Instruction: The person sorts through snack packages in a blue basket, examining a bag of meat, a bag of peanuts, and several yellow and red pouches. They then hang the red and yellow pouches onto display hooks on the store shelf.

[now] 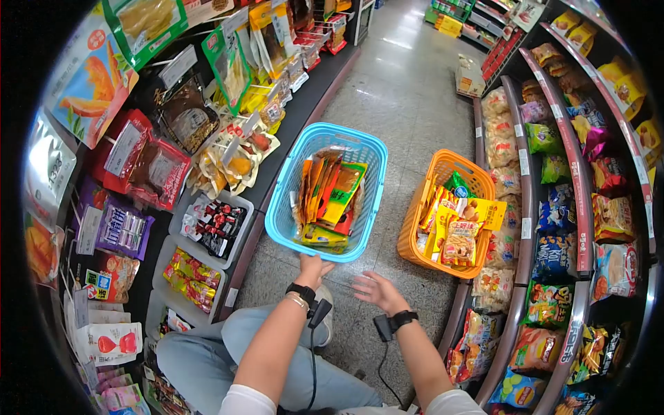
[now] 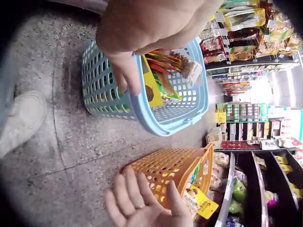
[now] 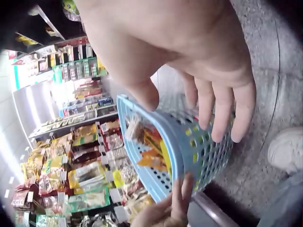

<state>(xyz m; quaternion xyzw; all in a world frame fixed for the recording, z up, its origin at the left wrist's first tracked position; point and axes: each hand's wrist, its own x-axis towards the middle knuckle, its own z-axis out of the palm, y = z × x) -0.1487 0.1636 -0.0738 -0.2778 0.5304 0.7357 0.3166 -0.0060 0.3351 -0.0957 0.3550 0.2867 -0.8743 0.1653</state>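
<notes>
Snack packets (image 1: 149, 162) are hung along the left. On the floor (image 1: 401, 90), a blue basket (image 1: 278, 207) full of packets is gripped at its near rim by the left hand (image 1: 315, 267). The right hand (image 1: 373, 289) is held spread wide and empty, just beside it. An orange basket (image 1: 409, 238) is set against the right shelves (image 1: 575, 162).

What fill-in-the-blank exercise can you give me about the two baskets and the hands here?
1. The left hand holds the near rim of the blue basket, and the open right hand holds ____.
2. In the head view, the orange basket stands to the ____ of the blue basket.
3. Both baskets stand on the speckled ____.
Missing words: nothing; right; floor.
</notes>
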